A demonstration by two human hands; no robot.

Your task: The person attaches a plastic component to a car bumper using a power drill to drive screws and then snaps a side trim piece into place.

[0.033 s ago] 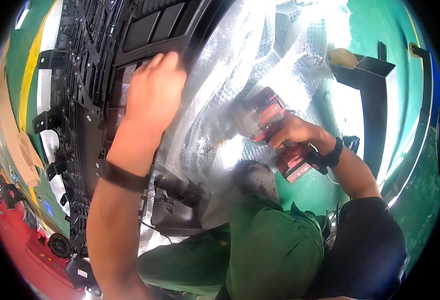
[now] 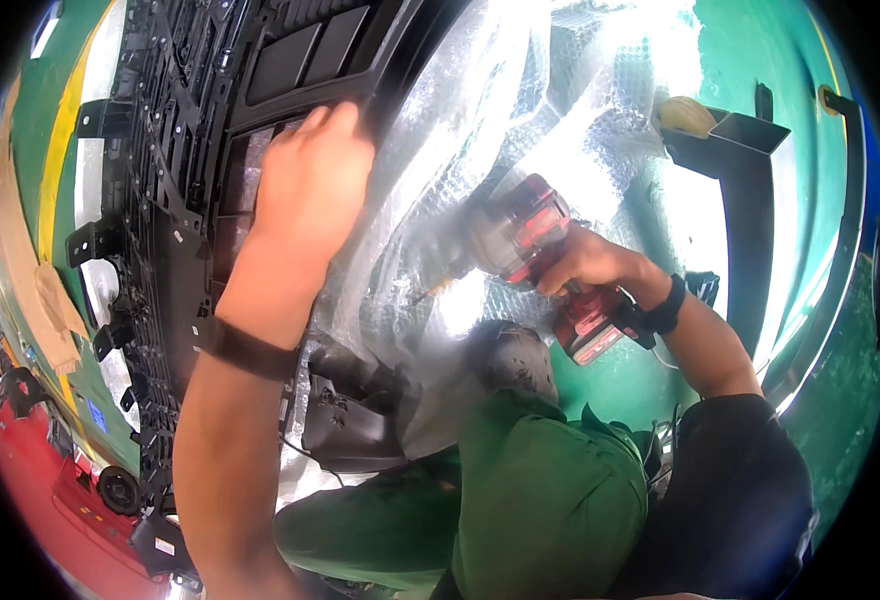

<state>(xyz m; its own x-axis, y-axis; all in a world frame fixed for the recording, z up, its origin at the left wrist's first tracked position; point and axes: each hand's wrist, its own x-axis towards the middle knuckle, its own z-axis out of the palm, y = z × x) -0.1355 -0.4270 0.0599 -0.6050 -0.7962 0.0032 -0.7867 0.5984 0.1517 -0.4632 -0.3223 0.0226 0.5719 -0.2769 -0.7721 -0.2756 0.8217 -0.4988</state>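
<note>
My left hand (image 2: 310,190) is curled at the inner edge of a long black plastic part with slotted panels (image 2: 305,55); what its fingertips hold is hidden. My right hand (image 2: 585,255) grips a red, grey and black cordless power drill (image 2: 525,230), held over crumpled clear bubble wrap (image 2: 480,100) with its bit pointing down and left. Beside my knee, below the wrap, lies a dark moulded piece (image 2: 345,420). My legs in green trousers (image 2: 540,500) are bent beneath me.
At the right stands a dark angled bracket (image 2: 735,175) with a round yellowish object (image 2: 685,115) at its top, beside a long metal rail (image 2: 845,200). At the left are brown cardboard (image 2: 30,250), a red surface (image 2: 30,470) and a yellow floor line (image 2: 65,130).
</note>
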